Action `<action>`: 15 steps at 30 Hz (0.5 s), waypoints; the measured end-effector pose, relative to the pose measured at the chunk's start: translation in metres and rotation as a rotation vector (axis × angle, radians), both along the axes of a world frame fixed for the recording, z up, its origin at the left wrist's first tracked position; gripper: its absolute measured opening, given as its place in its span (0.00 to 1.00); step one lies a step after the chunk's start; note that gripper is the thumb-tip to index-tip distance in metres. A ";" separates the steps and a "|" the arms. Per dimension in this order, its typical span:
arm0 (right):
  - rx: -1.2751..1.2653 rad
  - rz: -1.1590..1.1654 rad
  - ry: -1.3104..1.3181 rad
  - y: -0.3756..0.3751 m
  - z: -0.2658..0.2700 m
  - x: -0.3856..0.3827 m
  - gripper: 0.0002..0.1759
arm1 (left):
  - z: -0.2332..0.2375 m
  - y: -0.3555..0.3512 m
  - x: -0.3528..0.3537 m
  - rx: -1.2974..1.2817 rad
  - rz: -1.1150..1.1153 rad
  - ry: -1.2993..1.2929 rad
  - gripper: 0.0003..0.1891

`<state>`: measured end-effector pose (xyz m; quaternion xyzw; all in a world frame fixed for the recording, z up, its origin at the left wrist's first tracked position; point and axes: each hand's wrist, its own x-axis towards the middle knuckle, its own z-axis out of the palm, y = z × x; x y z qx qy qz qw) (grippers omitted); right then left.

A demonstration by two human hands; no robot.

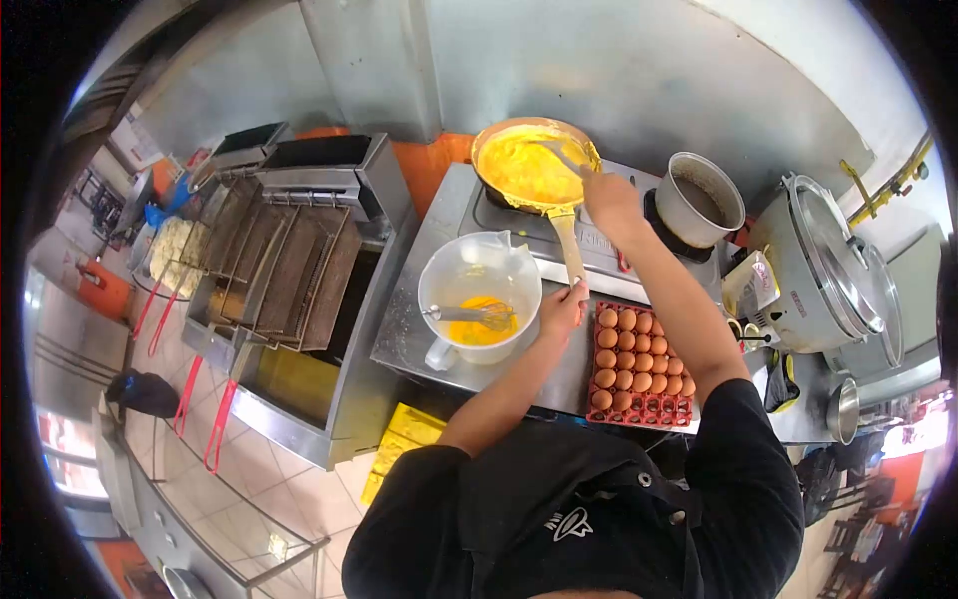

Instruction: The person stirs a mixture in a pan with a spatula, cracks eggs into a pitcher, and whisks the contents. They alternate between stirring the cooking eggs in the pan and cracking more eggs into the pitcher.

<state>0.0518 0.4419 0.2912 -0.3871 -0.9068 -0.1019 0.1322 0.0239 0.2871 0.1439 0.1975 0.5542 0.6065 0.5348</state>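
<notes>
My left hand (564, 307) is wrapped round the end of the handle of a frying pan (566, 245). Yellow egg (526, 170) fills the pan, which sits on the stove. In my right hand (610, 204) is a utensil (562, 153) whose far end lies in the egg. Left of the pan handle stands a clear plastic jug (439, 275) holding a whisk (469, 313) and some yellow liquid. A red tray of brown eggs (639, 359) is beside my right forearm, with several empty hollows along its near edge.
A pot of dark liquid (704, 200) stands right of the pan, and a large lidded cooker (813, 270) farther right. Fryer baskets (299, 270) rest over the fryer at left, their red handles (222, 424) sticking out. A metal bowl (843, 411) is at the right edge.
</notes>
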 end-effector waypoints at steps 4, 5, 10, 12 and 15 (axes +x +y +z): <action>-0.095 -0.004 0.128 -0.053 0.027 0.027 0.19 | 0.000 -0.002 0.003 0.058 0.035 -0.057 0.19; -0.090 -0.008 0.128 -0.062 0.021 0.031 0.19 | -0.003 0.000 0.003 0.062 0.031 -0.056 0.19; -0.152 -0.080 0.188 -0.094 -0.037 0.044 0.23 | -0.042 0.017 0.014 0.177 0.127 0.070 0.20; -0.188 -0.122 0.208 -0.109 -0.050 0.048 0.24 | -0.060 0.016 0.013 0.234 0.093 0.144 0.20; -0.232 -0.168 0.229 -0.122 -0.063 0.053 0.26 | -0.093 0.014 0.015 0.413 0.091 0.070 0.20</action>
